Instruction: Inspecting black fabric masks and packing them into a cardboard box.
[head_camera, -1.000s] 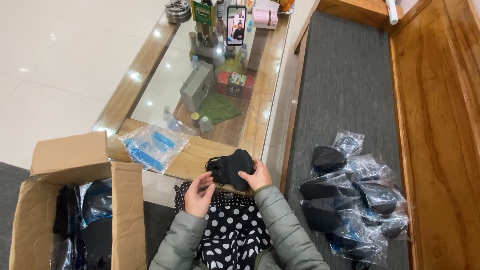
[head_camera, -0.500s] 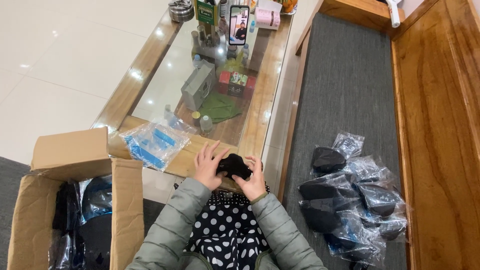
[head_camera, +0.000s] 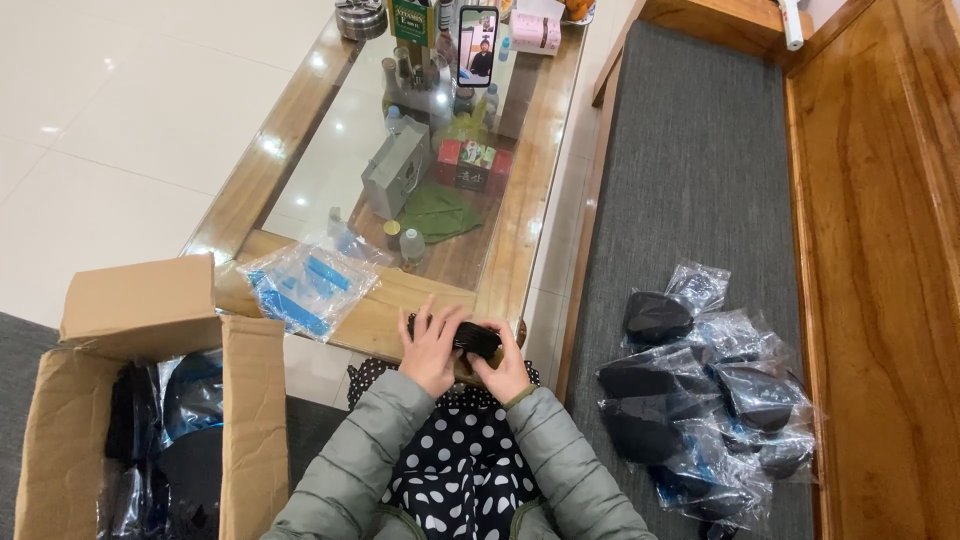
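Both of my hands press a small black folded fabric item against the near wooden edge of the glass-topped table. My left hand covers its left end with fingers spread over the top. Its right end sits in my right hand, held from below. My grey padded sleeves and a black polka-dot garment on my lap fill the bottom of the view.
A stack of clear bags with blue strips lies on the table corner. An open cardboard box with dark bagged items stands at the left. A pile of bagged black items lies on the grey bench cushion. A phone stands upright at the table's far end.
The black item was held open and larger between my hands; it has been folded down into a small flat bundle and pressed onto the table edge.
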